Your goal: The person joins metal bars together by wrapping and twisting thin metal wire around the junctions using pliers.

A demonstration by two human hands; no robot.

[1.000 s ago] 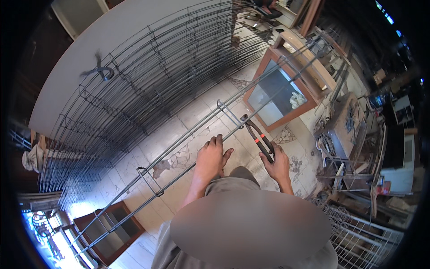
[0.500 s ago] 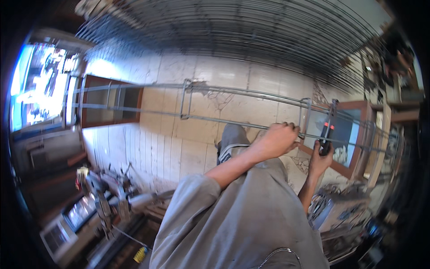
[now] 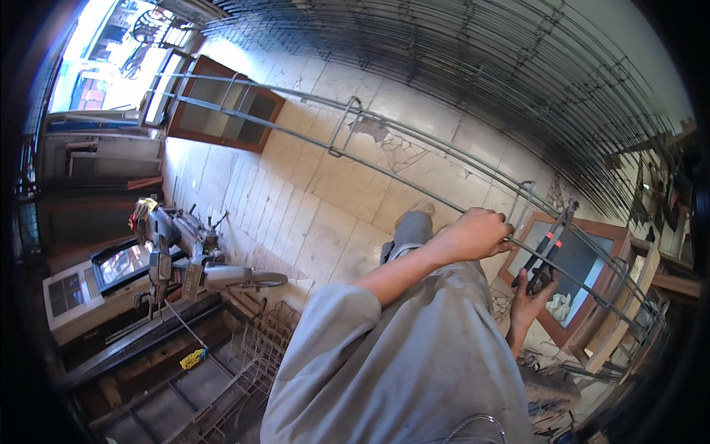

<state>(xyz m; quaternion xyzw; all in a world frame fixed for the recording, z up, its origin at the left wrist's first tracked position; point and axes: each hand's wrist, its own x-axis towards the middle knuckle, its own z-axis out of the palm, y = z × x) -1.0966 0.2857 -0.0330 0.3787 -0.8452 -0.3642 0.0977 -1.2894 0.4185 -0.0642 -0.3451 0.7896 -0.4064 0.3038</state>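
Largest is the stack of tied rod frames [image 3: 473,81] spread along the far side; on the person's side of it one long rod frame [image 3: 403,180] runs crosswise in front of the body, its long axis slanting from the upper left of the view down to the lower right. Beyond its right-hand stretch sits a glazed wooden cabinet [image 3: 588,259], which the rods cross in view. The pincers [image 3: 538,253] lie across the frame rather than along it: handles toward the person, head away and a little right, over by the far rods. (Whether the pincers touch any rod, the picture does not settle.) The right hand [image 3: 529,300] is closed around their handles, just on the person's side of the near rod. The left hand [image 3: 479,235], left of the pincers, has its fingers curled at the near rod; I cannot tell whether they clasp it or only rest there. Smallest is the bent wire stirrup [image 3: 526,183], whose near end comes down right beside those left fingertips, so the left hand is nearer to that corner than the pincers' head is.
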